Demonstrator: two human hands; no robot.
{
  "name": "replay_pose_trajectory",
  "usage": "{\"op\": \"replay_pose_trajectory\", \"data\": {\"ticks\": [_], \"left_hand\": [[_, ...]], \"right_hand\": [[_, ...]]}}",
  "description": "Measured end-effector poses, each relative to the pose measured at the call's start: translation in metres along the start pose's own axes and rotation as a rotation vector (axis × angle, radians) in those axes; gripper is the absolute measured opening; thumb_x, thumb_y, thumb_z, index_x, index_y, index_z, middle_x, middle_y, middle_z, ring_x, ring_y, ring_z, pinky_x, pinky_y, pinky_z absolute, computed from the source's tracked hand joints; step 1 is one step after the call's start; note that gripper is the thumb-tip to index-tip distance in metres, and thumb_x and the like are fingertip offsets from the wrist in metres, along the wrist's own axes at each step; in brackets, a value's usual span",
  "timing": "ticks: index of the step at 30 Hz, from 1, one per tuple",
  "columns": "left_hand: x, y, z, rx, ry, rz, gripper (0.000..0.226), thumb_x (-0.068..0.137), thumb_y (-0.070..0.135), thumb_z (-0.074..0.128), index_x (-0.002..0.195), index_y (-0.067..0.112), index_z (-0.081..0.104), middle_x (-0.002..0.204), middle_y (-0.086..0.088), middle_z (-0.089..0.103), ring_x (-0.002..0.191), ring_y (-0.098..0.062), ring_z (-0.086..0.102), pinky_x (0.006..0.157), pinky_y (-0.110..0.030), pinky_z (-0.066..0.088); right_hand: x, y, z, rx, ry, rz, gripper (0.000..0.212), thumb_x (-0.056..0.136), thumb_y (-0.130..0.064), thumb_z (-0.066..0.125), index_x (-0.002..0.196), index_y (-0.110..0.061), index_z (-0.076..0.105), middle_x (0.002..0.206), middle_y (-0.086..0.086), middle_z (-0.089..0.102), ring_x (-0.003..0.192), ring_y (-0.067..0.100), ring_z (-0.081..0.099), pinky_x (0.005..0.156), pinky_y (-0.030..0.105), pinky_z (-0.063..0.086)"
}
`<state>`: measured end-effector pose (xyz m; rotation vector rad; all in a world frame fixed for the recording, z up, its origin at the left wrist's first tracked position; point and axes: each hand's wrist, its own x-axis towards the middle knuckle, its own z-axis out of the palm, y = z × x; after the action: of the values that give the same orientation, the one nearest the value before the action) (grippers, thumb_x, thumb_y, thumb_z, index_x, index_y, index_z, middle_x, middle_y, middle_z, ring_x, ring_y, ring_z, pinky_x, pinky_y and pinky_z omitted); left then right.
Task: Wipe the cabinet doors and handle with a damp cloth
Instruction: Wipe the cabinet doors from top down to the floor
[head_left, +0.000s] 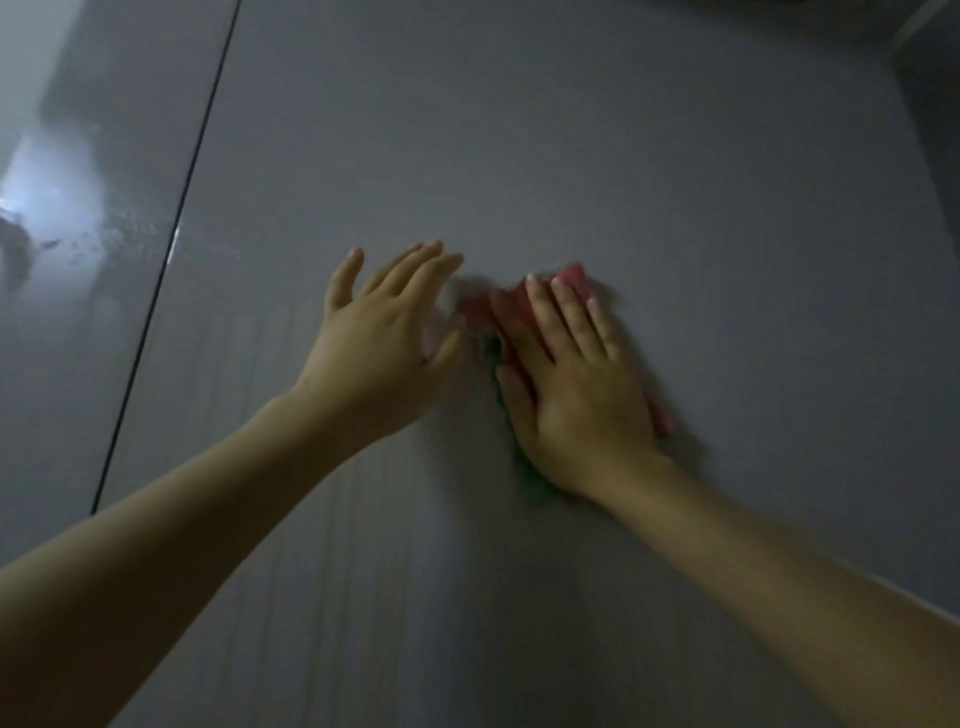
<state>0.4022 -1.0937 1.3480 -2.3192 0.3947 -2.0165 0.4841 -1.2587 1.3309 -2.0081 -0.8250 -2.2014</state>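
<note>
From the head camera, much of the cloth (519, 306) is hidden under the right hand (574, 384): only a pink edge past the fingertips, a pink sliver at the hand's outer side and a green fringe along its thumb side show, all of it blurred. The cloth lies flat on the grey door (623, 156), near the middle of the view, its long axis running from the wrist up and slightly left toward the fingertips. The right hand lies flat on it, fingers straight and close together, pressing it to the door rather than clutching it. The left hand (384, 338) is just beside it to the left, fingers straight and spread, holding nothing; whether its palm touches the door cannot be told. Both forearms are cut off by the lower edge. A dark seam (171, 254) runs slantwise between this door and the left door (62, 312), which carries a bright glare patch and wet-looking smears. No handle can be made out. The upper right corner is dark and unclear.
</note>
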Motion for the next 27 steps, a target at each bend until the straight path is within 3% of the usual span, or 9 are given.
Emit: {"op": "replay_pose_trajectory", "data": {"ticks": [3, 9, 10, 14, 16, 20, 22, 27], "left_hand": [[-0.028, -0.015, -0.010, 0.033, 0.050, -0.101, 0.062, 0.089, 0.047, 0.027, 0.144, 0.021, 0.036, 0.152, 0.000, 0.034, 0.142, -0.015, 0.025, 0.119, -0.042, 0.004], [-0.079, -0.044, -0.018, 0.163, 0.075, -0.188, 0.059, 0.088, 0.047, 0.030, 0.136, 0.014, 0.043, 0.138, -0.015, 0.043, 0.127, -0.032, 0.037, 0.110, -0.047, 0.018], [-0.084, -0.047, -0.018, 0.174, 0.085, -0.214, 0.059, 0.088, 0.047, 0.031, 0.136, 0.014, 0.043, 0.137, -0.016, 0.042, 0.126, -0.034, 0.038, 0.109, -0.047, 0.018], [-0.101, -0.063, -0.018, 0.192, 0.112, -0.289, 0.061, 0.086, 0.047, 0.031, 0.138, 0.016, 0.039, 0.138, -0.019, 0.041, 0.126, -0.037, 0.037, 0.110, -0.046, 0.015], [-0.105, -0.070, -0.021, 0.191, 0.097, -0.305, 0.062, 0.087, 0.048, 0.030, 0.139, 0.015, 0.039, 0.138, -0.019, 0.043, 0.128, -0.037, 0.037, 0.112, -0.049, 0.015], [-0.109, -0.082, -0.025, 0.200, 0.062, -0.318, 0.064, 0.086, 0.049, 0.028, 0.138, 0.013, 0.043, 0.131, -0.017, 0.052, 0.129, -0.036, 0.041, 0.113, -0.046, 0.011], [-0.111, -0.087, -0.026, 0.202, 0.049, -0.302, 0.065, 0.087, 0.048, 0.027, 0.137, 0.011, 0.044, 0.128, -0.015, 0.055, 0.130, -0.035, 0.042, 0.112, -0.043, 0.009], [-0.112, -0.101, -0.028, 0.208, 0.068, -0.216, 0.059, 0.090, 0.044, 0.031, 0.133, 0.008, 0.048, 0.122, -0.011, 0.061, 0.127, -0.030, 0.047, 0.111, -0.048, 0.012]], "right_hand": [[0.005, 0.017, -0.003, -0.036, -0.033, -0.134, 0.056, 0.095, -0.040, 0.026, 0.146, -0.018, 0.033, 0.152, 0.012, 0.032, 0.142, 0.030, 0.025, 0.117, 0.041, 0.010], [0.073, 0.005, 0.010, -0.073, 0.057, 0.350, 0.065, 0.092, -0.043, 0.015, 0.149, -0.013, 0.025, 0.154, 0.017, 0.022, 0.144, 0.033, 0.015, 0.119, 0.044, 0.003], [0.067, -0.010, 0.012, -0.063, 0.067, 0.306, 0.064, 0.092, -0.042, 0.016, 0.148, -0.011, 0.028, 0.153, 0.018, 0.026, 0.143, 0.034, 0.018, 0.118, 0.045, 0.005], [0.016, -0.039, 0.015, -0.022, 0.000, -0.200, 0.056, 0.094, -0.038, 0.031, 0.144, -0.015, 0.040, 0.149, 0.013, 0.037, 0.139, 0.031, 0.031, 0.115, 0.047, 0.018], [0.025, -0.023, 0.010, -0.039, -0.010, -0.253, 0.056, 0.094, -0.039, 0.031, 0.144, -0.016, 0.039, 0.149, 0.012, 0.037, 0.139, 0.031, 0.031, 0.115, 0.045, 0.019], [0.085, -0.012, 0.013, -0.062, 0.034, 0.208, 0.064, 0.092, -0.044, 0.017, 0.148, -0.014, 0.029, 0.154, 0.016, 0.025, 0.143, 0.034, 0.019, 0.117, 0.042, 0.004], [0.098, -0.038, 0.020, -0.041, 0.037, 0.316, 0.066, 0.091, -0.043, 0.014, 0.148, -0.012, 0.026, 0.154, 0.018, 0.021, 0.144, 0.036, 0.014, 0.118, 0.045, 0.002], [0.052, -0.096, 0.032, 0.019, 0.010, -0.192, 0.058, 0.093, -0.041, 0.028, 0.143, -0.015, 0.041, 0.148, 0.014, 0.038, 0.138, 0.033, 0.032, 0.115, 0.048, 0.018]]}}
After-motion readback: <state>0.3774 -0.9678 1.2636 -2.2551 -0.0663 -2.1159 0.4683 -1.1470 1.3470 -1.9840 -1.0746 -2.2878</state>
